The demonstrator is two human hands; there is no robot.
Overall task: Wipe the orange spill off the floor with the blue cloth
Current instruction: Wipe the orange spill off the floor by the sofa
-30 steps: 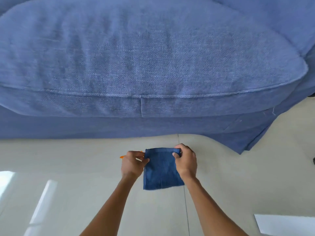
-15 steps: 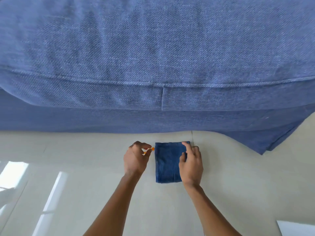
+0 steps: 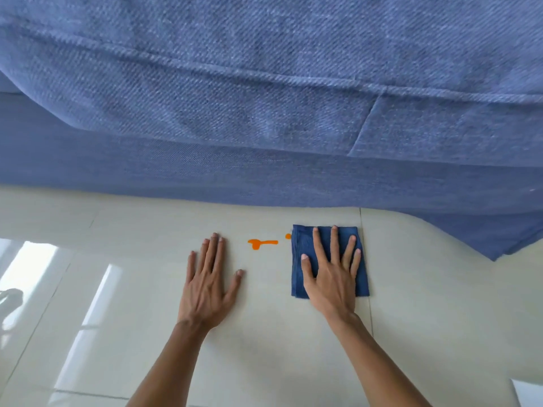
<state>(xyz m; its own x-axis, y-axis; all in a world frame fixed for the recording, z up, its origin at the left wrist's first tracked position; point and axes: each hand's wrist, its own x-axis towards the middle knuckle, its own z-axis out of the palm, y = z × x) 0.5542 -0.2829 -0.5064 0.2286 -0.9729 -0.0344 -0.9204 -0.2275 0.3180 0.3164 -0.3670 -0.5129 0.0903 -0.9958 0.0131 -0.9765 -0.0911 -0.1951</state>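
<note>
The orange spill [image 3: 260, 243] is a small blob with a streak on the pale tiled floor, plus one orange dot [image 3: 288, 236] touching the left edge of the blue cloth [image 3: 362, 279]. The cloth lies folded and flat on the floor, just right of the spill. My right hand [image 3: 330, 280] rests palm down on the cloth with its fingers spread, pressing on it rather than gripping it. My left hand [image 3: 205, 286] lies flat on the bare floor left of the spill, fingers apart and holding nothing.
A blue fabric sofa [image 3: 264, 113] fills the upper half of the view, its skirt meeting the floor just beyond the spill and the cloth. A tile joint [image 3: 370, 318] runs past the cloth's right edge. A white sheet corner [image 3: 529, 395] shows at the bottom right.
Both hands let go of the cloth's top corners. The right hand spread flat on the cloth and the left hand moved left onto the floor, which uncovered the spill. The camera came closer.
</note>
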